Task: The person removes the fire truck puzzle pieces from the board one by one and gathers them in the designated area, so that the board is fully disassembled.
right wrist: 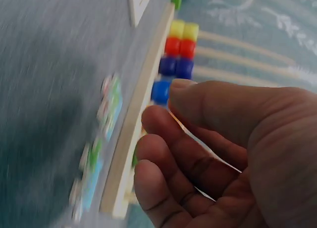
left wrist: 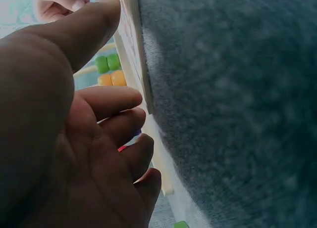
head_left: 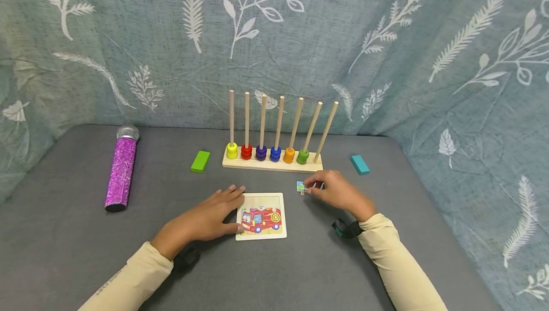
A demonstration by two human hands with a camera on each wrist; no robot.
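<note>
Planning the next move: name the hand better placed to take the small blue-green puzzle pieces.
Likely the right hand: it is next to the puzzle pieces, while the left hand is at the pale-framed rectangular puzzle board.

In the right wrist view, puzzle pieces (right wrist: 113,107) at lower left are blurred and the puzzle board (right wrist: 134,9) is cut by the top edge. In the left wrist view, the left hand (left wrist: 84,129) runs past the left edge.

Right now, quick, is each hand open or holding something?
Left hand: open, at the left edge of the puzzle board.
Right hand: open, loosely curled near the puzzle pieces, with nothing seen in its grip.
</note>
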